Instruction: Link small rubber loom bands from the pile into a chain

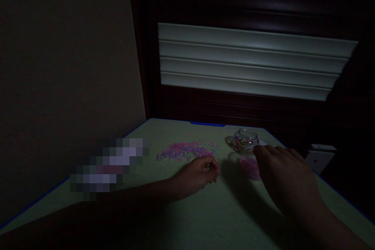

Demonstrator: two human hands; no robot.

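Near the middle of the table, my left hand (196,175) has its fingers curled closed, and what lies inside the curl is too dark to name. Just beyond it spreads a loose heap of thin pink, purple and green rubber bands (187,150). My right hand (288,175) is bent over the near jar (249,164), a clear one with pink contents. Its fingers point down and the tips are hidden behind the hand. Right behind stands another clear jar (245,140), holding mixed coloured bands.
The light green table (205,218) has a blue edge. A blurred pale object (111,166) lies at its left side. By the right edge is a white box (319,158). Behind rises a dark slatted panel with a pale section (249,60), and a wall (67,54) borders the left.
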